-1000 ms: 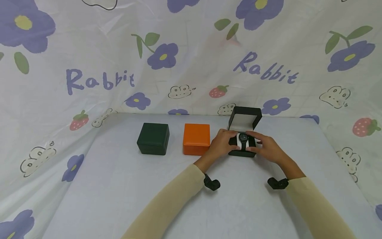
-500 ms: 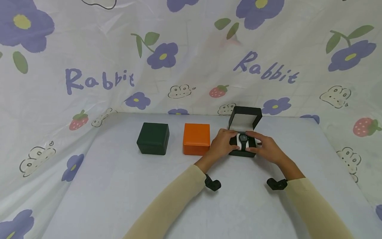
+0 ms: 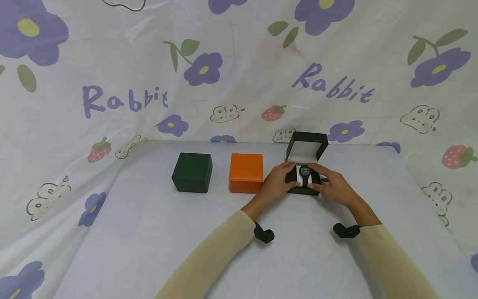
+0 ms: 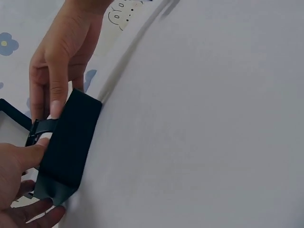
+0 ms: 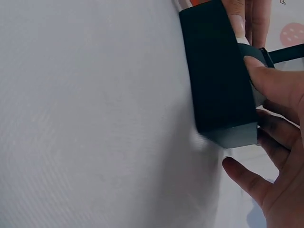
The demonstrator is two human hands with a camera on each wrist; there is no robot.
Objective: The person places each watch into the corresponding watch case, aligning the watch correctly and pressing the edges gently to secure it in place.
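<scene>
A black watch box stands open at the right of the table, its lid raised toward the back. Inside, a black watch lies over a white cushion. My left hand grips the box's left side with its thumb on the cushion by the strap. My right hand is at the right side of the box, its thumb pressing on the cushion and its other fingers spread beside the box's end. The box's dark outer wall fills the left wrist view.
A shut orange box sits just left of my left hand, and a shut dark green box farther left. The pale table is backed and flanked by a flower-printed cloth. Black wrist mounts sit under both sleeves.
</scene>
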